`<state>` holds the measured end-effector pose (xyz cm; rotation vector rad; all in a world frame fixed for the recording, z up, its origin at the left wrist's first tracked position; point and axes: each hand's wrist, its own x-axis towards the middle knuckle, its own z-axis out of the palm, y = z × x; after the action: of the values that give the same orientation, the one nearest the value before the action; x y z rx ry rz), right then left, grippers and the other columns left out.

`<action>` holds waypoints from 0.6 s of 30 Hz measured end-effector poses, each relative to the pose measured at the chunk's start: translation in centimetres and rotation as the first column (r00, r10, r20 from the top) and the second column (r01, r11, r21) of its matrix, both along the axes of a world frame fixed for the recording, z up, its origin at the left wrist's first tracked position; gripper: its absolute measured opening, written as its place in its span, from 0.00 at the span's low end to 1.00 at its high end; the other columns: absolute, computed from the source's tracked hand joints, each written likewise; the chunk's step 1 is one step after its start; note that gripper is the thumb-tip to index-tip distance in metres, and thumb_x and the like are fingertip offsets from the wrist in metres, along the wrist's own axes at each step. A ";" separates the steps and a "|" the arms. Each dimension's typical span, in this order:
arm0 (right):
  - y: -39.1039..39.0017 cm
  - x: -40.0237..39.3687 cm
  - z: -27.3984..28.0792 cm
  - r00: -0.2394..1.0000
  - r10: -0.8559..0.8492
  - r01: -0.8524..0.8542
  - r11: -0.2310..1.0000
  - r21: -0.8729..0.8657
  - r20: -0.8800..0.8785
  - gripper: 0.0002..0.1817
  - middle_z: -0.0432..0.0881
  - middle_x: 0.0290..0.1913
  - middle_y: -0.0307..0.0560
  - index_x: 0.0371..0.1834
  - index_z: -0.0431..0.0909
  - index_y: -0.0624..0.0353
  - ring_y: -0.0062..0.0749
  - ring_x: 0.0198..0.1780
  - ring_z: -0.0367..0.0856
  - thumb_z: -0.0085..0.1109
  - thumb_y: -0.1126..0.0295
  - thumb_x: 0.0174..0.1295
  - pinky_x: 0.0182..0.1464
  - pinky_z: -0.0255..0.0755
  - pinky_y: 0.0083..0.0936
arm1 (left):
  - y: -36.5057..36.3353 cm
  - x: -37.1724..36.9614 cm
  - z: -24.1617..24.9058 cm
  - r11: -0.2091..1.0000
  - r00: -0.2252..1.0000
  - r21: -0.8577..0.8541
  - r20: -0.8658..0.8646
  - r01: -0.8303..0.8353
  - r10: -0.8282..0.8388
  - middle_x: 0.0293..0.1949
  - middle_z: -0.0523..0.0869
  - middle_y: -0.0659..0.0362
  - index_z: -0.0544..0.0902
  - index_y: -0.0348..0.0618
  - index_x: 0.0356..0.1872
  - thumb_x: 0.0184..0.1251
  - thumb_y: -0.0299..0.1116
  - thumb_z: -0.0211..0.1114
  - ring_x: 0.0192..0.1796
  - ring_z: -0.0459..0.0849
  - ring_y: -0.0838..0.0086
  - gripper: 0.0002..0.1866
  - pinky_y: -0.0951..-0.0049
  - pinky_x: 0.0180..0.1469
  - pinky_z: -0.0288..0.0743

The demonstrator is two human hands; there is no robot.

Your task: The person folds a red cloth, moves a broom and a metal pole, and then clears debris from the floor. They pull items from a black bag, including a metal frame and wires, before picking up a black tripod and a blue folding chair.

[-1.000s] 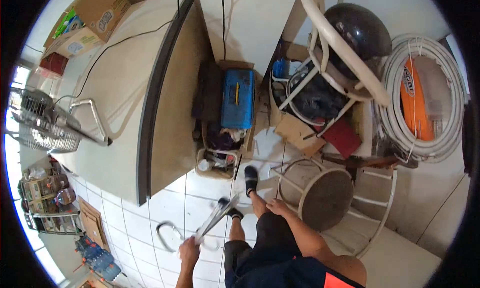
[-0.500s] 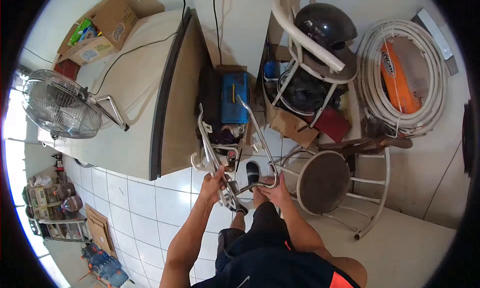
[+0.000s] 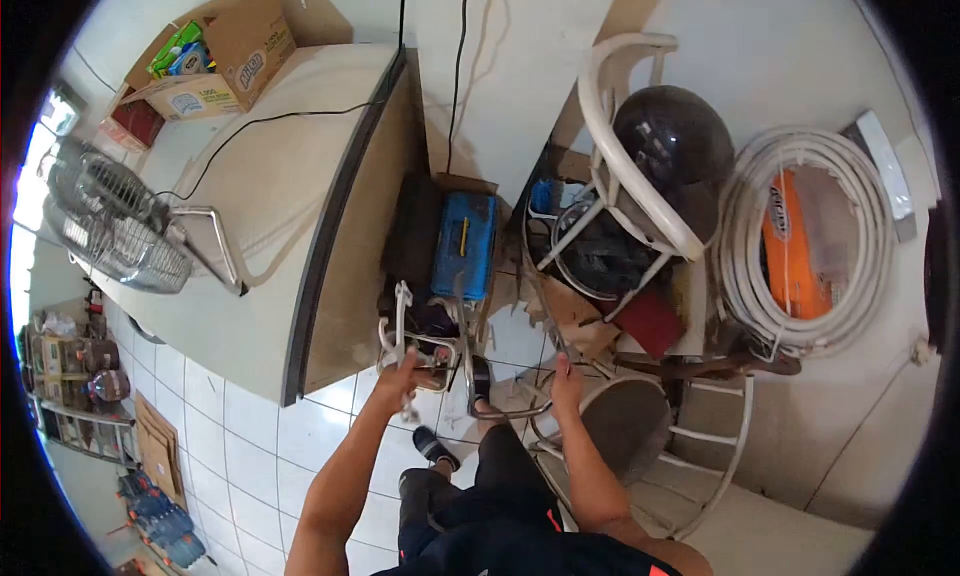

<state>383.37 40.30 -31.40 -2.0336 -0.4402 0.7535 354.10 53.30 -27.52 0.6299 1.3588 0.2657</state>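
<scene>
My left hand (image 3: 396, 384) is closed around a light metal bar (image 3: 401, 321) that stands upright above its fingers; the lower end shows below the hand. To the right, my right hand (image 3: 566, 384) grips one side of a bent, shiny metal tube frame (image 3: 512, 414). The frame's curved end points toward my body, and its other arm extends forward near the blue toolbox (image 3: 466, 244). A gap separates the bar from the frame. Beyond the left hand sits a small white metal rack (image 3: 437, 384) on the floor, partly hidden.
A desk (image 3: 290, 156) with a fan (image 3: 120, 216) and an open carton (image 3: 215, 91) stands at left. At right are a round stool (image 3: 625, 426), a white chair frame (image 3: 640, 181) with a dark helmet (image 3: 672, 136), and a coiled white hose (image 3: 735, 246).
My hands have moved apart, and the light bar is now separated from the bent tube frame. The view has shifted, and my feet have changed position.
</scene>
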 end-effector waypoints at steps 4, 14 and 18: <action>8.1 2.6 -1.8 0.785 0.290 -0.236 0.957 -0.169 0.547 0.26 0.77 0.22 0.61 0.27 0.78 0.66 0.59 0.26 0.75 0.46 0.51 0.66 0.30 0.66 0.47 | -3.3 -4.2 -4.5 0.991 0.997 -0.137 -0.075 -0.012 0.002 0.33 0.85 0.51 0.77 0.36 0.48 0.64 0.61 0.52 0.16 0.63 0.84 0.32 0.82 0.18 0.62; 31.5 8.2 2.9 0.580 0.609 -0.288 0.775 -0.563 0.541 0.16 0.82 0.32 0.62 0.29 0.80 0.66 0.55 0.37 0.82 0.50 0.63 0.62 0.40 0.75 0.45 | -10.4 -7.6 -4.8 0.937 0.985 -0.306 -0.074 -0.170 0.154 0.34 0.84 0.49 0.73 0.35 0.53 0.67 0.60 0.49 0.15 0.61 0.85 0.33 0.83 0.17 0.60; 39.1 10.8 2.4 0.456 0.734 -0.304 0.660 -0.687 0.503 0.12 0.83 0.38 0.60 0.32 0.83 0.64 0.53 0.42 0.82 0.50 0.70 0.58 0.44 0.76 0.41 | -11.1 -7.9 -4.4 0.916 0.972 -0.324 -0.074 -0.237 0.225 0.33 0.84 0.50 0.74 0.34 0.51 0.67 0.58 0.50 0.16 0.61 0.85 0.32 0.83 0.17 0.59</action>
<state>394.17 79.41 -28.96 -2.7159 -1.6315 0.3120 346.18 42.17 -31.91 0.1921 1.4728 0.2089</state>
